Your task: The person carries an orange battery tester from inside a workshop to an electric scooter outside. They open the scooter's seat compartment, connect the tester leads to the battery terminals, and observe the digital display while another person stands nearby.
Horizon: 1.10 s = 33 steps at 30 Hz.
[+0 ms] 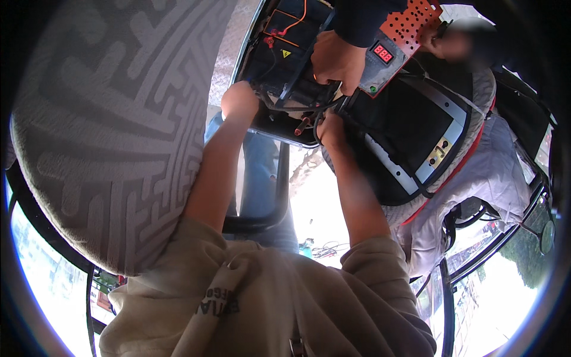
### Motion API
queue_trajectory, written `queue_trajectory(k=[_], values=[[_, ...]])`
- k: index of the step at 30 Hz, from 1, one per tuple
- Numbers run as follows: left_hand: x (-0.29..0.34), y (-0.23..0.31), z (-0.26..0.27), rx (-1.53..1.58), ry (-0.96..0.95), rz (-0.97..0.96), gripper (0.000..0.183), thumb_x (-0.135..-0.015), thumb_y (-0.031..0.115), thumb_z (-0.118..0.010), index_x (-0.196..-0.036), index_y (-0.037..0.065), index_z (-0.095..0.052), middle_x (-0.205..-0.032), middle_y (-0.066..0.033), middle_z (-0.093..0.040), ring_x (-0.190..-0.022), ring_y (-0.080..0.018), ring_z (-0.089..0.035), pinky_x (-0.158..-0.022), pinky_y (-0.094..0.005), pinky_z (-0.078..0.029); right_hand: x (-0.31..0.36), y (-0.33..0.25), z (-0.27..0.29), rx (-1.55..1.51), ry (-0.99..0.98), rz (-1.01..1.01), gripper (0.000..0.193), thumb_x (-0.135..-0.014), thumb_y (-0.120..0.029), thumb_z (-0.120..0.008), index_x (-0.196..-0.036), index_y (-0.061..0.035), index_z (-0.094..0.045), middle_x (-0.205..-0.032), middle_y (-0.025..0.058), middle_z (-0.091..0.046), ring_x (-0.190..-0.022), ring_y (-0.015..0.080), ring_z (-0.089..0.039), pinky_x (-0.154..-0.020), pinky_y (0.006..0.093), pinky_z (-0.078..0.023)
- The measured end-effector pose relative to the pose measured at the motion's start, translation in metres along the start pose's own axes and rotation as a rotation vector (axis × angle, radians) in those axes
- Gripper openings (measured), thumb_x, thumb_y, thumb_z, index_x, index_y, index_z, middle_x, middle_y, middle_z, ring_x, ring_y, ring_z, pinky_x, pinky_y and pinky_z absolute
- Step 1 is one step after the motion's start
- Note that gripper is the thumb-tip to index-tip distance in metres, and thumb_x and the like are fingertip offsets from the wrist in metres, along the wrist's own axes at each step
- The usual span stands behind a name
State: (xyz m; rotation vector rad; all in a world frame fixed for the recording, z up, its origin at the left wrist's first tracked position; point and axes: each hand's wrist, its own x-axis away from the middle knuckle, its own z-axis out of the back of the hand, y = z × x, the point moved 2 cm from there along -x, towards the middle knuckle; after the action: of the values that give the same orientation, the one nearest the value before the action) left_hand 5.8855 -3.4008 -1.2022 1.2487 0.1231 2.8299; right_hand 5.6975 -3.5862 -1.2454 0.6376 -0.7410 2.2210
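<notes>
1. At the far left, a grey seat cover (119, 125) with a raised geometric pattern fills the side.
2. The left hand (241, 101) is beside the near left corner of an open compartment; its fingers are hidden, so I cannot tell whether its grip is open or closed.
3. Below, the person's tan top (267, 303) carries dark printed lettering, upside down in this view and partly lost in folds.
4. A black battery (300, 65) sits in the compartment, with red terminal fittings (269, 41), an orange wire (304, 15) and a yellow triangular warning label (286, 53).
5. Just left of the right hand, a red-handled piece (302, 126) lies tilted, below black cables (297, 109).
6. The right hand (332, 130) is among those cables — what its grip holds, if anything, I cannot tell.
7. Just above it, a co-worker's hand (339, 59) reaches down, dark-sleeved.
8. Next comes an orange-red perforated device (410, 30) — its small display (382, 53) shows lit red digits.
9. Farther right are a black panel (410, 131) with metal strips, a pale cloth (476, 172) and a round mirror (547, 238).
</notes>
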Motion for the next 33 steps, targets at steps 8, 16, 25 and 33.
queue_trajectory(k=[8,16,25,33], values=[[0.002,0.002,0.000,0.027,0.000,0.004,0.023,-0.080,0.014,-0.053,-0.097,0.010,-0.068,-0.102,-0.0160,-0.066,-0.098,-0.0351,-0.062,-0.083,-0.0428,-0.051,-0.003,-0.010,0.010,0.154,-0.162,0.005,0.023,-0.082,-0.014,-0.051,-0.087,0.0043,-0.064,-0.091,0.0279,-0.063,-0.091,0.0421,-0.061,-0.078,0.0456,-0.050],[0.006,0.004,0.004,0.056,0.010,-0.002,0.021,-0.080,0.014,-0.055,-0.096,0.006,-0.067,-0.103,-0.0186,-0.066,-0.098,-0.0365,-0.062,-0.083,-0.0439,-0.051,-0.007,-0.017,0.020,0.208,-0.214,-0.009,0.022,-0.081,-0.013,-0.052,-0.086,0.0026,-0.067,-0.092,0.0276,-0.063,-0.094,0.0402,-0.061,-0.079,0.0449,-0.051],[-0.001,0.001,-0.002,-0.015,0.058,-0.022,0.019,-0.082,0.021,-0.060,-0.093,0.008,-0.069,-0.099,-0.0156,-0.068,-0.095,-0.0337,-0.065,-0.079,-0.0405,-0.053,-0.012,-0.014,0.012,0.212,-0.261,-0.073,0.025,-0.076,-0.017,-0.062,-0.093,0.0002,-0.069,-0.099,0.0247,-0.064,-0.096,0.0370,-0.062,-0.085,0.0423,-0.051],[0.007,0.003,0.000,-0.002,0.069,-0.022,0.019,-0.082,0.022,-0.062,-0.092,0.008,-0.070,-0.097,-0.0142,-0.068,-0.093,-0.0324,-0.066,-0.078,-0.0406,-0.053,-0.009,-0.013,0.013,0.230,-0.294,-0.043,0.027,-0.076,-0.017,-0.063,-0.095,0.0006,-0.069,-0.100,0.0250,-0.064,-0.097,0.0384,-0.062,-0.085,0.0425,-0.050]])
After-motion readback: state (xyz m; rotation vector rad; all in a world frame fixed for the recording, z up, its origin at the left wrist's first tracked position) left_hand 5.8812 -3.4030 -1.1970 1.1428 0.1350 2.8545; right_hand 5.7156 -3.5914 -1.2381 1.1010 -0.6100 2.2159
